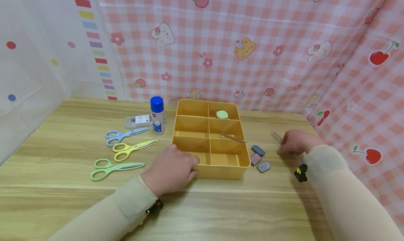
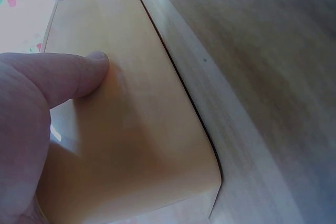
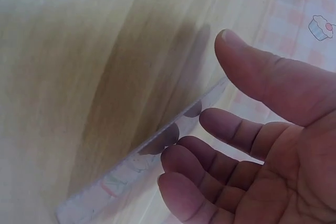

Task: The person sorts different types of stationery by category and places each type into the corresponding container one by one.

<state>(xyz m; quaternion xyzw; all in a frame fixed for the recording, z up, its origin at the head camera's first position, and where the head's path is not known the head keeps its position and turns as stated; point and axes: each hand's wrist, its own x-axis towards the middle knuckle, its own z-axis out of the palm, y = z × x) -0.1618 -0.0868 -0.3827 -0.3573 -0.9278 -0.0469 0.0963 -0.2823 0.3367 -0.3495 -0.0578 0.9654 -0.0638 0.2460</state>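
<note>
Success likely needs a square thumb-to-finger pinch: the right grip (image 1: 297,142), thumb spread wide, only meets the long, clear plastic ruler (image 3: 100,195) with its fingertips, while the left grip (image 1: 170,169) clasps the yellow plastic divided box (image 1: 222,172). Faintly marked pink and green, the ruler is right of the box, at the wood-grain bench (image 1: 236,213).

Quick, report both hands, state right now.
Left hand: closed, holding the box by its near wall.
Right hand: open, at the ruler, not gripping it.
</note>
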